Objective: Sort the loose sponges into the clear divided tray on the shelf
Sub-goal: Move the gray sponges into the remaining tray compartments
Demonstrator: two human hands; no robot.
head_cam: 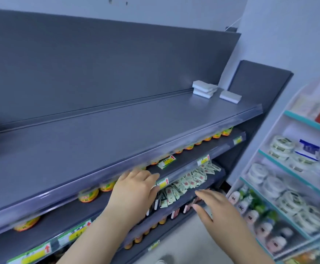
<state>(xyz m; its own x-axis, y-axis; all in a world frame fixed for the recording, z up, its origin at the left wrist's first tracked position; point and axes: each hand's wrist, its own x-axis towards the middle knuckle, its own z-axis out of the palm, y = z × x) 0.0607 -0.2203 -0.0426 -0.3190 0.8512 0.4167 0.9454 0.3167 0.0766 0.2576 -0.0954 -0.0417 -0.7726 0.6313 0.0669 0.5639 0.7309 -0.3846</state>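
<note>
Nearest the lens is yr left hand (134, 189), forearm coming up from the bottom edge, fingers near straight & together, pointing right. Its tips are at the front rail of the 2nd shelf (182, 161), by a yellow price tag (163, 182), w/ nothing in it that shows. Right of that, a heap of small sachets (185, 181) lies on the shelf below. Then yr right hand (218, 208): palm down, fingers spread & straight, hovering at that lower shelf's front edge, also empty. Everything's motion-blurred, so I can't tell if either hand touches the rail. The task items sit well apart from both hands, up at the right rear corner of the top shelf (117, 130): a stack of sponges (203, 90) by the back panel & a single sponge (230, 96) just beside it, nearer the right end. The clear divided tray I can't make out here. Far right is a side rack (265, 153) w/ round tins. Judging by this, sorting hasn't begun & no sponge is held. Next you need a long reach up & right over the top shelf's front lip, a light pinch on soft foam, and to find the tray first.
</note>
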